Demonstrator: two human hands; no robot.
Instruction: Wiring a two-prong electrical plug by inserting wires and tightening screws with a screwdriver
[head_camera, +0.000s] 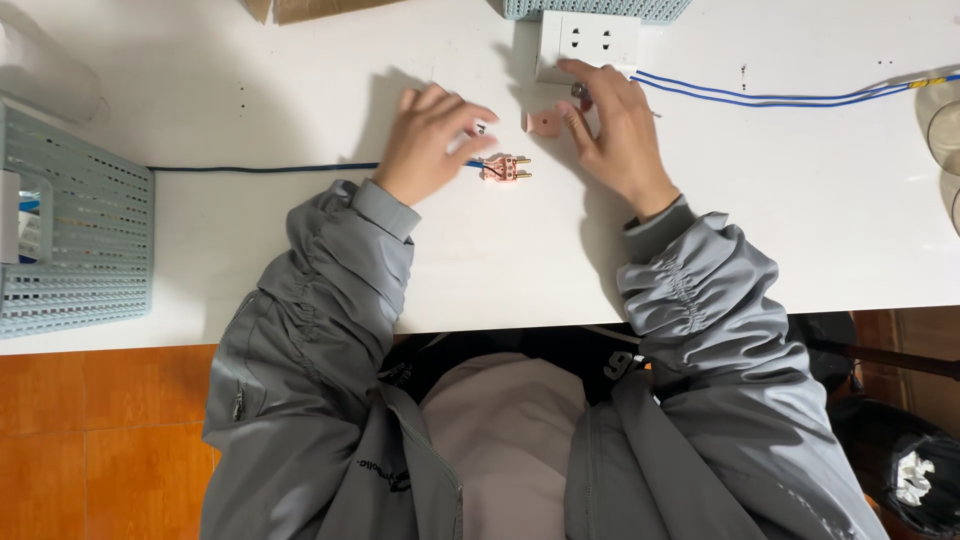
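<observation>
The open plug half (506, 168), pinkish w/ brass pins pointing right, lies on the white bench (800, 220) roughly centre, between the two hands. Its long axis runs left-right, in line w/ the dark blue cable (260, 168) that feeds into it from the left. The loose plug cover (541, 122), same pink colour, sits just beyond and a bit to the right, apart from the wired half.

Left hand (432, 142) is the nearer one to the wired half: it's just left of it, over the cable end, fingers curled loosely w/ tips near a small pale bit; can't tell if it's actually gripping anything. Right hand (615, 125) lies right of the cover, thumb side touching or nearly touching it, fingers partly bent, fingertips at the near edge of the white socket plate (588, 42). A small dark round item shows by the index finger; whether it's pinched I can't tell.

Further out: two blue wires (780, 97) run from the socket plate off to the right, a pale blue mesh basket (75, 230) stands at far left, another basket (600, 8) at the far edge behind the socket.
</observation>
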